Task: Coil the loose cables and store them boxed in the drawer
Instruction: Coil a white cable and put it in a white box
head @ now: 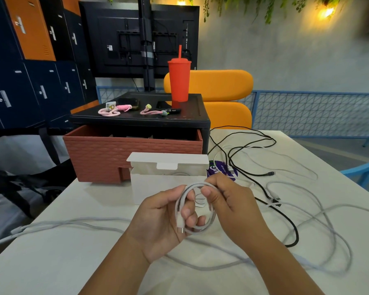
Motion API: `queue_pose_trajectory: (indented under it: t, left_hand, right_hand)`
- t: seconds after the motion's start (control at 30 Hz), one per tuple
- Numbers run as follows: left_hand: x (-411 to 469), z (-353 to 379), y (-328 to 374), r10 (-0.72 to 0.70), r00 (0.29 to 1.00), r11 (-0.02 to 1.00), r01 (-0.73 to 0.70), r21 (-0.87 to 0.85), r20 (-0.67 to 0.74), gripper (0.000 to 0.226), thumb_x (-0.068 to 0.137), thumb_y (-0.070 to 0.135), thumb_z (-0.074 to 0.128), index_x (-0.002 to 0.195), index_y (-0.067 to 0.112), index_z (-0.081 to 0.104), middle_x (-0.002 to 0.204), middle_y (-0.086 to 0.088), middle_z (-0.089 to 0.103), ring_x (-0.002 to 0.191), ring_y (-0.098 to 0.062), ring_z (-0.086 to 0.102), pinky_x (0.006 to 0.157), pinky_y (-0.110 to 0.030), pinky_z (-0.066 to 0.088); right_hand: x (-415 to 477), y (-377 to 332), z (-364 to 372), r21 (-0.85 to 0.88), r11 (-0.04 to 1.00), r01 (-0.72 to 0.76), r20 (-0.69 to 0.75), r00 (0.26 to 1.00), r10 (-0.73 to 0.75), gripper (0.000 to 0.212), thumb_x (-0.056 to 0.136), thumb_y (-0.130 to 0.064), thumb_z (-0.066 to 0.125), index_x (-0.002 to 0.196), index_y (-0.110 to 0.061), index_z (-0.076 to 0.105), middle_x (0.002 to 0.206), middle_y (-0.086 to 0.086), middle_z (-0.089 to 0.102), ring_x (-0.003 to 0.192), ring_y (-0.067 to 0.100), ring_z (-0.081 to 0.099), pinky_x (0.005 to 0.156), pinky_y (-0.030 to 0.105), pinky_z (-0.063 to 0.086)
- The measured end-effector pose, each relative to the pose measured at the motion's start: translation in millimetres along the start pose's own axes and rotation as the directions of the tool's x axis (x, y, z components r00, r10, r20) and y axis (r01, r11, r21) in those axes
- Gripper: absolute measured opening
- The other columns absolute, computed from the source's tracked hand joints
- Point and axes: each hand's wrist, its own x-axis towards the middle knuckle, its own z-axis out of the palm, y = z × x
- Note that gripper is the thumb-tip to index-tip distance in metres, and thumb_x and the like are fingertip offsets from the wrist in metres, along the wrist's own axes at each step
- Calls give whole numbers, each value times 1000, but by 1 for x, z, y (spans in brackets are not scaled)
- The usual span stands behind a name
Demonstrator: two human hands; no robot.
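My left hand (pixel 164 218) grips one side of a small white cable coil (pixel 192 229), with the plug end between its fingers. The top right of the same coil is pinched by my right hand (pixel 228 201). Just behind the hands an open white box (pixel 153 186) stands with its lid flap up. Behind the box a brick-red drawer (pixel 107 154) is pulled out of a black unit (pixel 202 122). Loose white cables (pixel 328 226) and a black cable (pixel 254 158) trail over the white table (pixel 73 262).
On the black unit stand a red tumbler with a straw (pixel 179 80), pink coiled cables (pixel 110 111) and dark phones. An orange chair (pixel 224 88) is behind the table, blue chairs at the right. A purple sticker (pixel 218 169) lies right of the box.
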Motion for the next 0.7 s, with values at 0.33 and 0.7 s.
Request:
queue_pose_trajectory:
  t: [0.33,0.7]
  left_hand:
    - [-2,2,1,41,997,998,-44,51,63,30,55,24,89,70,6,70,52,-4,60,49,-16,63,65,-34,57]
    - [-2,16,3,-93,986,991,105,79,-141,40,81,24,39,55,11,67,47,-6,54,46,-20,61,52,-28,54]
  right_hand:
    - [-1,-11,4,303,945,-119,63,992,105,24,86,-39,42,68,-29,53,60,-13,56,57,0,47,56,14,37]
    - [1,-19,0,388,908,-159,33,987,158,23,91,-27,51,72,-21,63,47,-18,50,44,-2,46,45,7,33]
